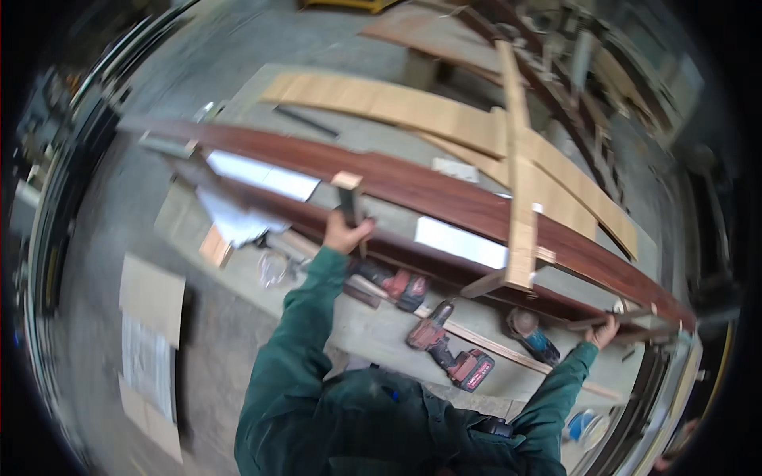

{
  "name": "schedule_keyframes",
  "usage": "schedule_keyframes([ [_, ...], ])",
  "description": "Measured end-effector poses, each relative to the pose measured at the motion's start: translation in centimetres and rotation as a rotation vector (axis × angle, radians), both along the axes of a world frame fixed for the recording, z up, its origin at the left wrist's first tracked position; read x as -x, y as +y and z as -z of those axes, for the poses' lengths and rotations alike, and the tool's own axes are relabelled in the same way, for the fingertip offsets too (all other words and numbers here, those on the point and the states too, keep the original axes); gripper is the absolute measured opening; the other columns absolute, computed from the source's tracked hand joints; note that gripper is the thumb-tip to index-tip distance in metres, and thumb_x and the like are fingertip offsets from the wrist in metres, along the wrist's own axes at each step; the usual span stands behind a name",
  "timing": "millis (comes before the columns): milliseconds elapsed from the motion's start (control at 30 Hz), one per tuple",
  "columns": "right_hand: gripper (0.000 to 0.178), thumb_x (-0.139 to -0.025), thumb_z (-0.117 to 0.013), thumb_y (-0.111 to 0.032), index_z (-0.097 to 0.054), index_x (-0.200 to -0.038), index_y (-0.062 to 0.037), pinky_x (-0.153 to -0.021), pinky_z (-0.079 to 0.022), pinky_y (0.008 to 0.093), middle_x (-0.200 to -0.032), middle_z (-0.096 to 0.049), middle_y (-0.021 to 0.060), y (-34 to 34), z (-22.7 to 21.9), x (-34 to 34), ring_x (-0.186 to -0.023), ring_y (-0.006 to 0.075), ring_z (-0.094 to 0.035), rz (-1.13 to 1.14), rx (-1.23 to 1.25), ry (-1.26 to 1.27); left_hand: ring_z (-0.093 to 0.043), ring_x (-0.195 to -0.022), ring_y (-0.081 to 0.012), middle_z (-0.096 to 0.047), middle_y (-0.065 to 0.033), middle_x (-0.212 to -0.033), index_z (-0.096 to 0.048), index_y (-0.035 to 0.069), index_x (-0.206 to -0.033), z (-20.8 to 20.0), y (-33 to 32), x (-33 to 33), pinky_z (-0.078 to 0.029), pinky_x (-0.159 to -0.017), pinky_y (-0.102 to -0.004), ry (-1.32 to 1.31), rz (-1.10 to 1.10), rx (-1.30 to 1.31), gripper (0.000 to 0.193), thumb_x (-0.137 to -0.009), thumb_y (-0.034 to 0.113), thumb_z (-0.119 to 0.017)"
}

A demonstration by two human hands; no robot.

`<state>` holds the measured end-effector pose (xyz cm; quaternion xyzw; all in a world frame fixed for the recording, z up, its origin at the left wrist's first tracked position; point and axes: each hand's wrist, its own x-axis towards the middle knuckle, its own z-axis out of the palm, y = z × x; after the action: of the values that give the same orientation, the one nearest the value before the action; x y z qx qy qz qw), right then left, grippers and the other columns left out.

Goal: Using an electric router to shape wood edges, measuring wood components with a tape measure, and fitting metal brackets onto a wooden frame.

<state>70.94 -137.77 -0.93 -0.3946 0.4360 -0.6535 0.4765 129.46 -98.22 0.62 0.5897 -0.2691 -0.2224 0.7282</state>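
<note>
A long dark red-brown wooden frame (444, 194) slants across the middle, its two long boards joined by short crosspieces. My left hand (347, 233) is closed round a short dark crosspiece (348, 194) between the boards. At the frame's right end my right hand (605, 332) grips the near board where another crosspiece (611, 320) meets it. A pale wooden post (520, 206) lies across the frame, right of centre. Below the frame, nearest me, lie a red cordless drill (432, 339), a second red power tool (403, 287) and a teal angle grinder (536, 337).
Pale boards (389, 99) lie on the worktable (186, 214) beyond the frame. A thin wooden strip (500, 349) runs beside the tools. Flattened cardboard (151, 301) is on the floor at left. A blue-and-white tub (586, 428) stands at lower right. More timber (444, 40) is at the back.
</note>
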Motion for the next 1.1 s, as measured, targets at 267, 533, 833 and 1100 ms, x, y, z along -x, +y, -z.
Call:
schedule_keyframes([
  [267, 0.030, -0.077, -0.067, -0.008, -0.056, -0.106, -0.0037, -0.077, -0.044, 0.0297, -0.092, -0.057, 0.0034, 0.5, -1.6, -0.5, -0.083, 0.0149, -0.053, -0.059, -0.073, 0.206, -0.053, -0.063, -0.0091, -0.059, -0.0014, -0.067, -0.061, 0.002, -0.079, -1.7, 0.7, 0.9, -0.044, -0.060, -0.0257, -0.111, 0.007, -0.097, 0.024, -0.077, 0.024, -0.072],
  [533, 0.040, -0.089, -0.059, -0.011, -0.049, -0.124, 0.0047, -0.095, -0.042, 0.0332, -0.121, -0.054, 0.0155, 7.0, -4.9, -2.1, -0.109, 0.0249, -0.053, 0.023, 0.170, 0.796, -0.053, -0.106, -0.0307, -0.052, -0.0160, -0.112, -0.051, 0.003, -0.118, -2.2, 10.4, 12.5, -0.041, -0.093, -0.0368, -0.381, -0.437, -0.293, 0.047, -0.079, 0.024, -0.069],
  [833, 0.030, -0.086, -0.044, -0.004, -0.055, -0.113, 0.0039, -0.094, -0.040, 0.0344, -0.112, -0.054, 0.0144, 28.8, -13.0, -24.0, -0.105, 0.0223, -0.051, -1.546, 0.477, 0.477, -0.056, -0.086, -0.0296, -0.054, -0.0109, -0.090, -0.059, 0.011, -0.095, 6.1, 22.3, 41.3, -0.045, -0.072, -0.0406, -0.228, -0.123, -0.590, 0.020, -0.078, 0.021, -0.064],
  [1100, 0.040, -0.081, -0.067, -0.015, -0.057, -0.117, 0.0000, -0.092, -0.042, 0.0393, -0.120, -0.057, 0.0154, 62.1, -17.9, -20.8, -0.106, 0.0325, -0.055, -3.522, 0.892, -0.560, -0.057, -0.101, -0.0321, -0.059, -0.0120, -0.114, -0.057, 0.012, -0.113, 10.2, 29.5, 53.9, -0.045, -0.085, -0.0408, -0.019, -0.507, -0.862, 0.032, -0.086, 0.028, -0.051],
])
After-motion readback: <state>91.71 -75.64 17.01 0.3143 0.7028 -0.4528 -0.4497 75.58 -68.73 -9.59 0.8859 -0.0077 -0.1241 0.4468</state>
